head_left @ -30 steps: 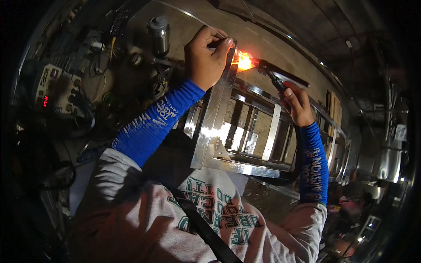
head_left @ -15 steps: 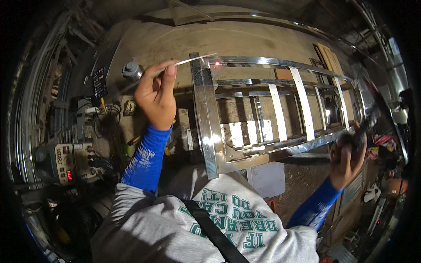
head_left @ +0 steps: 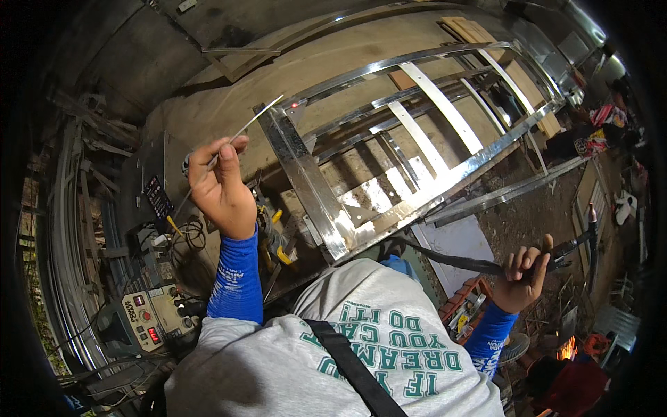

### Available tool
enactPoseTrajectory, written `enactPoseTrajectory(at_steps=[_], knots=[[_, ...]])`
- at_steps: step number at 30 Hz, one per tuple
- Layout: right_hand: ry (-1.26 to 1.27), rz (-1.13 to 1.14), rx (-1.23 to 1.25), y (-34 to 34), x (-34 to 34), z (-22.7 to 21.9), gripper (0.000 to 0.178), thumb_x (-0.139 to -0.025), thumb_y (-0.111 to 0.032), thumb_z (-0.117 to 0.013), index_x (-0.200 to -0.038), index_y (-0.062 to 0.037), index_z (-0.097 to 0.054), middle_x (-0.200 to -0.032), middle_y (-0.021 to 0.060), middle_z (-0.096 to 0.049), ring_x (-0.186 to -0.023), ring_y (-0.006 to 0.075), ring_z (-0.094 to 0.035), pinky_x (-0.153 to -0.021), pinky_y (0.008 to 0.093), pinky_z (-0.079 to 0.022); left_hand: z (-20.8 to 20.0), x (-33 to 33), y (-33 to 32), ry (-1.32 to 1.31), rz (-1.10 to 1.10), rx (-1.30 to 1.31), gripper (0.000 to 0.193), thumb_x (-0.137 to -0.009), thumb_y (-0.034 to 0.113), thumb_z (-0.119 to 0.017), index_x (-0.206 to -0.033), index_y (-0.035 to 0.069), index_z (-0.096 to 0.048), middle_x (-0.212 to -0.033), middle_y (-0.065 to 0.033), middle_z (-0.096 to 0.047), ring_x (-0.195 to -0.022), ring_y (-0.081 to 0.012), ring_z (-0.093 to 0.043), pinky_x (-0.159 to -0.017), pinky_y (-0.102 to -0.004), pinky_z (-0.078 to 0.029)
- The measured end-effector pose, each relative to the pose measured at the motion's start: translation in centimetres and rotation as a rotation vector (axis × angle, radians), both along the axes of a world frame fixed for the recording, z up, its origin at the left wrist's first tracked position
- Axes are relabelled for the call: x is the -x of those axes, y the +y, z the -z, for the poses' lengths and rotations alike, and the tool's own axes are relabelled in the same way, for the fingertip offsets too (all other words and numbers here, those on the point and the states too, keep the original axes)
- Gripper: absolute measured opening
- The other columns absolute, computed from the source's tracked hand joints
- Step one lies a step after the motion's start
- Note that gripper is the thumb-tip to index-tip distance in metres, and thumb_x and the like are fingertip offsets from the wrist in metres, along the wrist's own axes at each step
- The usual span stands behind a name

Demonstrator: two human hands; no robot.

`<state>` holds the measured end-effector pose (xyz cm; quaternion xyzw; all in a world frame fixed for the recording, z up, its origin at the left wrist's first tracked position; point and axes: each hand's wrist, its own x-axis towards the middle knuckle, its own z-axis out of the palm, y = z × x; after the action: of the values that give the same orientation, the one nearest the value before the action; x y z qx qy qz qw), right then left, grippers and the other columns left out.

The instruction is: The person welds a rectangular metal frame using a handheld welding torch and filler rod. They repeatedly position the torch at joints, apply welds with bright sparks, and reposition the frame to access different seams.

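Between the thumb and fingers of my left hand [head_left: 226, 182], a thin metal filler rod [head_left: 249, 126] is pinched. Its tip points up and right, over the near-left corner of a shiny metal frame [head_left: 303, 185] with flat white crossbars. A small red glowing spot [head_left: 294, 105] shows at that corner. At the right, apart from the frame, my right hand [head_left: 522, 279] is closed around a black welding torch [head_left: 582, 240]. The torch's slim end points upward, and a black cable [head_left: 451, 259] runs from it towards my lap. The fingers partly hide its handle.
At the lower left stands a welding machine [head_left: 149, 316] with a red display, beside tangled cables [head_left: 186, 236]. Metal lengths [head_left: 90, 229] line the left side. An orange tool crate [head_left: 472, 302] sits below the right hand. Sparks [head_left: 568, 347] fly at the lower right, near a dark red cap [head_left: 580, 382].
The view has turned, so the frame lies more slanted. My right hand has moved away from the frame's right end, down and towards me, with the torch. The left hand keeps the rod.
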<state>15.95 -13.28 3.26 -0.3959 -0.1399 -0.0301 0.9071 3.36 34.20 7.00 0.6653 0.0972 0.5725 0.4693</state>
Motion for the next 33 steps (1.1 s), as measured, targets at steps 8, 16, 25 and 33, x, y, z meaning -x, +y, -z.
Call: enactPoseTrajectory(at_steps=[8,16,25,33], knots=[[-0.006,-0.385,-0.002,2.4,-1.1,-1.2,0.018,-0.113,-0.018,-0.058,-0.123,-0.0072,-0.048,-0.081,0.0047,-0.053,-0.056,0.0111,-0.047,-0.047,0.0265,-0.043,-7.8,-0.6,-4.3,0.286,0.141,-0.102,0.014,-0.112,0.011,-0.066,-0.114,-0.002,-0.065,-0.098,-0.0098,-0.075,-0.093,-0.0153,-0.072,-0.088,-0.0296,-0.058],[0.018,-0.465,-0.025,-2.7,-2.3,-1.6,0.008,-0.114,-0.015,-0.055,-0.116,-0.0073,-0.051,-0.087,0.0055,-0.057,-0.056,0.0102,-0.051,-0.051,0.028,-0.049,-11.8,-8.0,-16.4,0.634,0.163,-0.779,0.01,-0.096,0.003,-0.068,-0.105,-0.002,-0.067,-0.086,-0.0233,-0.064,-0.081,-0.0428,-0.068,-0.073,-0.0463,-0.052],[0.269,-0.865,-0.417,-19.1,-5.1,1.2,0.053,-0.116,-0.055,-0.048,-0.13,-0.0039,-0.047,-0.09,0.0152,-0.068,-0.06,0.0126,-0.067,-0.047,0.024,-0.052,-3.3,-17.1,-36.9,0.727,0.289,-1.296,0.012,-0.088,0.018,-0.069,-0.089,0.006,-0.071,-0.085,-0.0147,-0.076,-0.091,-0.0311,-0.074,-0.068,-0.045,-0.064],[0.427,-0.657,0.004,-27.3,-4.1,2.3,0.071,-0.098,-0.013,-0.08,-0.155,0.0055,-0.041,-0.092,0.0146,-0.076,-0.056,0.0105,-0.065,-0.046,0.0231,-0.053,3.7,-17.7,-42.8,0.889,0.334,-1.307,0.014,-0.087,0.021,-0.071,-0.089,0.007,-0.072,-0.088,-0.0103,-0.074,-0.096,-0.0278,-0.071,-0.066,-0.0416,-0.062]])
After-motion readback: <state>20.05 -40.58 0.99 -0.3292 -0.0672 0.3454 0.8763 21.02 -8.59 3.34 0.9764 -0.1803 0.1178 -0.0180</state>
